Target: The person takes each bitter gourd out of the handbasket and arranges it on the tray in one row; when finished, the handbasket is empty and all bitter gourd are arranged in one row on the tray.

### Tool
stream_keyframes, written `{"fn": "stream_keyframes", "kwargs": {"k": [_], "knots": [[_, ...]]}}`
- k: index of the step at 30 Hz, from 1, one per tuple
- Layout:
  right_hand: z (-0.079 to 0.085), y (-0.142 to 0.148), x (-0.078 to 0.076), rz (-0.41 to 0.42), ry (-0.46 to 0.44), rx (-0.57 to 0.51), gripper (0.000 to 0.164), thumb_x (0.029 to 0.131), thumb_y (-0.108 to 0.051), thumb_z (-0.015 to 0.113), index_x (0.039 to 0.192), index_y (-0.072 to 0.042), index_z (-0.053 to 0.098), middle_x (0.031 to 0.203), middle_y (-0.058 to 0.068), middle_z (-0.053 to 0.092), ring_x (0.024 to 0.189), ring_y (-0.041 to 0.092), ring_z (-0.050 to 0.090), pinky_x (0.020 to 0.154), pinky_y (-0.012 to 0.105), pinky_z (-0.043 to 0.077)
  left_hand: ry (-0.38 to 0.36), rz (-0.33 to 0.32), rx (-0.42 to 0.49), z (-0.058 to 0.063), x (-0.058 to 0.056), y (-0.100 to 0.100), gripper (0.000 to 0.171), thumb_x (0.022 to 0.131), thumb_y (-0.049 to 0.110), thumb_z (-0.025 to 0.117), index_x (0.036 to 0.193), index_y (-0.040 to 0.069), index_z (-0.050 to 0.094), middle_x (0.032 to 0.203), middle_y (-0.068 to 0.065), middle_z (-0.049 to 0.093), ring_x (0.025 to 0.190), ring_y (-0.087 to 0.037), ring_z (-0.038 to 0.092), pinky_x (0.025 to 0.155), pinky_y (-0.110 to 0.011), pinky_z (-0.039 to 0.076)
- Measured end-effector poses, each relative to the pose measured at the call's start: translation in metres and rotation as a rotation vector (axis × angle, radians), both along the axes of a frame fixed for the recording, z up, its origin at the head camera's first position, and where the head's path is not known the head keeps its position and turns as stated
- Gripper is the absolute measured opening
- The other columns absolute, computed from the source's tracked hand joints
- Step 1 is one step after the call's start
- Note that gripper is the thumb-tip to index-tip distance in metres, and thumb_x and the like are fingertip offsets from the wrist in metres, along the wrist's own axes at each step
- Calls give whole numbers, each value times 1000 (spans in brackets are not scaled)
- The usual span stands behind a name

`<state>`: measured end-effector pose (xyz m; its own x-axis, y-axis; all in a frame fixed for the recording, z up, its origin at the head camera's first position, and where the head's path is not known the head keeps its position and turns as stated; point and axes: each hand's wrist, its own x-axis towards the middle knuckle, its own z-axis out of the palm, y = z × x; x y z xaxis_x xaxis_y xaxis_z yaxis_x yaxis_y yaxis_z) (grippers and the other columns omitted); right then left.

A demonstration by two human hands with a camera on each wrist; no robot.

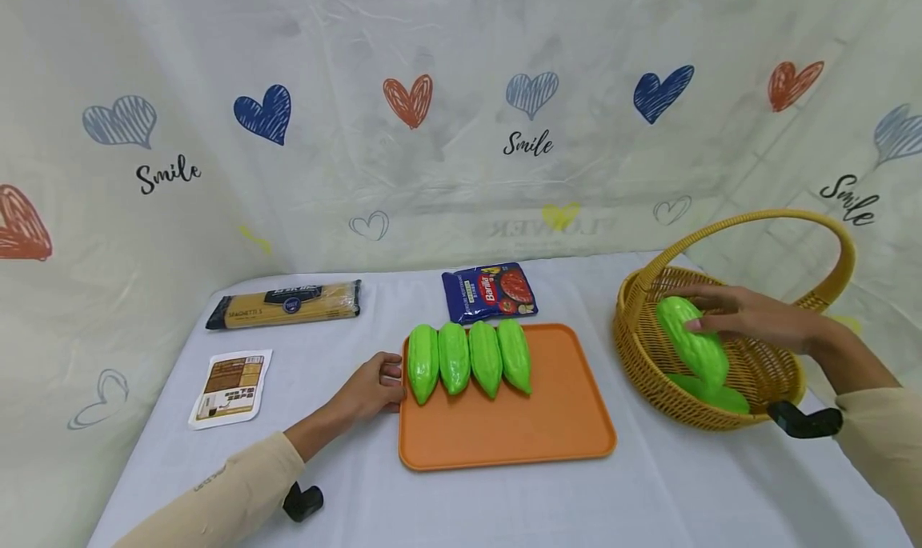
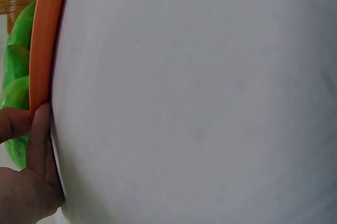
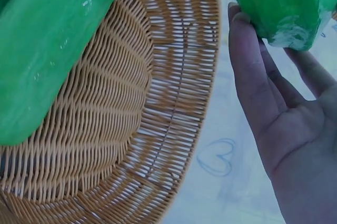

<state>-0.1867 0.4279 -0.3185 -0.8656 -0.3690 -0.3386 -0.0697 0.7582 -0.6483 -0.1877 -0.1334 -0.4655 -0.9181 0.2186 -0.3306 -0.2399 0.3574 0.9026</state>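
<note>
My right hand (image 1: pixel 767 318) holds a green bitter melon (image 1: pixel 695 344) over the wicker basket (image 1: pixel 774 364). In the right wrist view the fingers and thumb are around the lower end of this bitter melon (image 3: pixel 287 2). Another bitter melon (image 1: pixel 731 400) lies inside the basket. At the left edge of the orange tray (image 1: pixel 504 436), my left hand (image 1: pixel 370 388) pinches the rim; the left wrist view has thumb and finger on either side of the tray rim (image 2: pixel 43 39). Several bitter melons (image 1: pixel 454 358) lie side by side on the tray's upper left, tips toward me.
A spaghetti pack (image 1: pixel 288 304) lies at the back left, with a white-and-brown packet (image 1: pixel 230 388) in front of it. Behind the tray is a blue Barilla pouch (image 1: pixel 490 292). The basket's tall handle (image 1: pixel 749 214) arches up. A printed curtain (image 1: pixel 461 164) hangs behind the table.
</note>
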Motion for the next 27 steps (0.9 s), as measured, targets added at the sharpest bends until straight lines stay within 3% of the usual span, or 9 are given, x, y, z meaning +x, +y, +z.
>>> {"fn": "stream_keyframes", "kwargs": {"k": [8, 18, 23, 27], "knots": [[-5, -4, 4, 38, -40, -75, 58, 102, -23, 54, 156, -13, 34, 136, -7, 49, 110, 6, 59, 83, 29, 59, 5, 1, -6, -1, -1, 1, 62, 84, -1, 68, 142, -1, 45, 124, -16, 53, 107, -25, 59, 75, -35, 64], [-6, -11, 8, 109, -65, -156, 55, 103, -14, 51, 155, -12, 34, 126, 2, 58, 102, 18, 64, 83, 32, 60, 12, -10, 10, 0, 1, 0, 62, 85, -1, 68, 142, -2, 44, 126, -18, 52, 109, -27, 58, 76, -35, 64], [-6, -16, 11, 99, -76, -149, 55, 103, -16, 51, 156, -16, 34, 133, -3, 56, 107, 16, 62, 84, 31, 60, 15, -23, 26, 0, 2, -1, 63, 85, -1, 68, 142, -3, 42, 127, -19, 50, 110, -28, 58, 77, -37, 64], [-6, -21, 12, 88, -96, -152, 55, 103, -17, 52, 155, -17, 36, 131, 3, 56, 106, 19, 62, 84, 32, 59, 10, -14, 31, 0, 1, -1, 62, 85, -1, 68, 142, -3, 43, 126, -18, 51, 109, -27, 58, 76, -36, 64]]}}
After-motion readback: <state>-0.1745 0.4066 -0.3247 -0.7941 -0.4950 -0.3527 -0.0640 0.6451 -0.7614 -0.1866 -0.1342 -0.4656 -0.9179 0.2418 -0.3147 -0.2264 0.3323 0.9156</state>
